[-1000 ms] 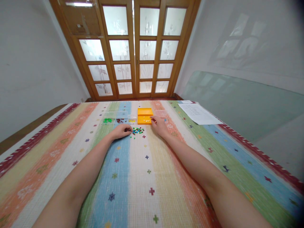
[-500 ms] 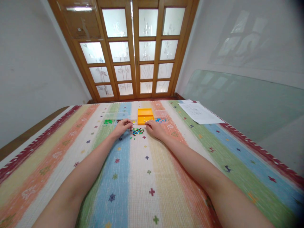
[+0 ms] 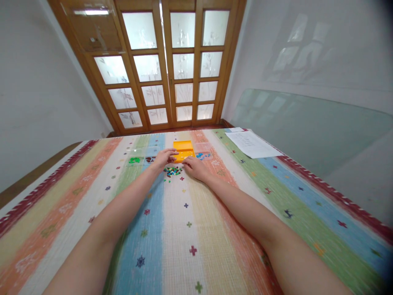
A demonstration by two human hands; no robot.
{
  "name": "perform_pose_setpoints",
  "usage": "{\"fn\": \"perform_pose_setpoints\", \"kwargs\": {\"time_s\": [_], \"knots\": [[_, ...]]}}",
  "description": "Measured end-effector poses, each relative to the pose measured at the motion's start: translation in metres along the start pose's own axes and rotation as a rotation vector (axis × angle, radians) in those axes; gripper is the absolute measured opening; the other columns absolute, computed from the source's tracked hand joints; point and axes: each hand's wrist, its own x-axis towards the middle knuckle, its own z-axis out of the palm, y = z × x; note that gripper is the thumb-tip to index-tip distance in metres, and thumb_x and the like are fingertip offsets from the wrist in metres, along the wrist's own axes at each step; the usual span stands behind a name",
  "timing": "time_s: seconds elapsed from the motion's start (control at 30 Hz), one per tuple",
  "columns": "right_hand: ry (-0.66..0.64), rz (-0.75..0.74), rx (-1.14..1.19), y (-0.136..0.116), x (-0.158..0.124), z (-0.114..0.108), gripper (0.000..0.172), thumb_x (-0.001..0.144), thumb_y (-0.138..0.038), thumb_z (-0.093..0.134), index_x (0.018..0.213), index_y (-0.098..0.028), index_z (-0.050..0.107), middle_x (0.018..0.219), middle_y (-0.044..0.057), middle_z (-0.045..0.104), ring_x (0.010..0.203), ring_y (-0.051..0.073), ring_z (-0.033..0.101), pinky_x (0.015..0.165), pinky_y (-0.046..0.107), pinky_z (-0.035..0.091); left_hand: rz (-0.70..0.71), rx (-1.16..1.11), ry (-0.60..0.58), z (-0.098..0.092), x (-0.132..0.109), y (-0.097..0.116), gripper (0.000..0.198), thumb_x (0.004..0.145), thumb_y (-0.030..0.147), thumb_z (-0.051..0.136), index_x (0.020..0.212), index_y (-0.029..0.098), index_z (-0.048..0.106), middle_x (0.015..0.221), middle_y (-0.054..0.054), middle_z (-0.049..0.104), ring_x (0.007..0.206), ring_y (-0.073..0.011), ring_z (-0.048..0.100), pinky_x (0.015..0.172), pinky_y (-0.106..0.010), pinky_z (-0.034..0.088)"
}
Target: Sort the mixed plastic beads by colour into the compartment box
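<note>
A small heap of multicoloured pieces (image 3: 172, 171) lies on the striped tablecloth, with a few green bits in front of it. My left hand (image 3: 165, 159) is beyond the heap's left side, its fingers apart at the left edge of an open yellow box (image 3: 183, 145). My right hand (image 3: 195, 168) rests at the heap's right side, fingertips drawn together; anything between them is too small to make out. Small pale pieces lie in the yellow box. Behind my left hand, part of a clear tray is hidden.
Left of the box is a clear tray with green pieces (image 3: 134, 160) and dark red pieces (image 3: 150, 159). Blue pieces (image 3: 203, 156) lie in a clear compartment on the right. A printed paper sheet (image 3: 252, 144) is at the far right, before a glass panel (image 3: 285, 119).
My left hand has moved from the heap forward and right to the yellow box, its fingers spreading. My right hand stays beside the heap. The whole view has shifted slightly.
</note>
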Motion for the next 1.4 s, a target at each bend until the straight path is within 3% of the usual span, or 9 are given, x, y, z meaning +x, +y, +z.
{"fn": "perform_pose_setpoints", "kwargs": {"time_s": [0.13,0.23,0.33,0.5,0.67,0.83,1.07,1.27,1.4], "knots": [[-0.007,-0.004,-0.014,0.001,0.000,0.000,0.018,0.098,-0.017,0.056,0.105,-0.018,0.072,0.105,0.008,0.070,0.098,0.020,0.062,0.088,0.030,0.045,0.050,0.075,0.003,0.006,0.004,-0.003,0.050,0.076,0.031,0.072,0.125,0.019,0.066,0.109,-0.008,0.077,0.063,-0.0104,0.061,0.065,-0.026,0.054],[-0.019,-0.008,-0.031,0.001,0.000,0.001,0.018,0.099,-0.018,0.055,0.104,-0.019,0.072,0.104,0.008,0.069,0.097,0.020,0.061,0.087,0.030,0.045,0.175,0.214,0.006,-0.001,0.003,-0.010,0.040,0.081,0.030,0.065,0.118,0.017,0.069,0.100,-0.007,0.077,0.061,-0.0108,0.059,0.065,-0.026,0.052],[-0.032,-0.022,-0.051,-0.001,0.000,0.002,0.018,0.100,-0.021,0.054,0.103,-0.019,0.072,0.103,0.007,0.069,0.097,0.020,0.061,0.086,0.029,0.044,0.310,0.436,-0.013,-0.017,-0.001,-0.018,0.029,0.085,0.028,0.058,0.107,0.017,0.073,0.095,-0.006,0.075,0.069,-0.0143,0.063,0.069,-0.028,0.052],[-0.060,-0.041,-0.080,-0.007,-0.001,0.000,0.020,0.101,-0.021,0.053,0.103,-0.020,0.073,0.102,0.008,0.068,0.097,0.020,0.060,0.086,0.030,0.044,0.546,0.917,-0.037,-0.053,-0.019,-0.029,0.025,0.089,0.024,0.054,0.103,0.020,0.076,0.106,-0.007,0.075,0.100,-0.0229,0.066,0.095,-0.037,0.049],[-0.075,-0.058,-0.081,-0.011,-0.002,-0.004,0.019,0.101,-0.020,0.054,0.103,-0.019,0.072,0.102,0.008,0.068,0.097,0.020,0.060,0.085,0.030,0.043,0.564,1.151,-0.101,-0.076,-0.035,-0.032,0.025,0.091,0.023,0.052,0.101,0.020,0.075,0.104,-0.009,0.071,0.102,-0.0253,0.063,0.095,-0.039,0.047],[-0.070,-0.051,-0.051,-0.013,-0.003,-0.006,0.020,0.102,-0.021,0.053,0.106,-0.019,0.072,0.105,0.008,0.068,0.098,0.019,0.061,0.086,0.029,0.044,0.535,1.192,-0.179,-0.079,-0.039,-0.028,0.022,0.086,0.023,0.058,0.099,0.022,0.076,0.103,-0.008,0.070,0.095,-0.0243,0.064,0.090,-0.036,0.048],[-0.073,-0.054,-0.047,-0.012,-0.003,-0.005,0.019,0.102,-0.022,0.054,0.104,-0.020,0.072,0.104,0.007,0.069,0.097,0.019,0.061,0.085,0.029,0.043,0.529,1.149,-0.155,-0.077,-0.041,-0.030,0.019,0.085,0.023,0.059,0.095,0.021,0.076,0.099,-0.008,0.068,0.093,-0.0235,0.063,0.087,-0.035,0.048],[-0.070,-0.059,-0.046,-0.008,-0.003,-0.003,0.019,0.101,-0.021,0.054,0.103,-0.020,0.073,0.102,0.007,0.069,0.097,0.019,0.061,0.084,0.029,0.043,0.542,1.149,-0.075,-0.074,-0.043,-0.033,0.021,0.089,0.027,0.056,0.094,0.020,0.075,0.097,-0.008,0.070,0.088,-0.0229,0.062,0.084,-0.034,0.047],[-0.062,-0.068,-0.028,-0.005,-0.003,-0.002,0.019,0.100,-0.020,0.054,0.103,-0.020,0.073,0.104,0.007,0.069,0.098,0.019,0.061,0.084,0.028,0.043,0.494,1.044,0.058,-0.077,-0.039,-0.038,0.021,0.088,0.028,0.055,0.096,0.020,0.073,0.091,-0.006,0.072,0.079,-0.0204,0.062,0.076,-0.031,0.046]]}}
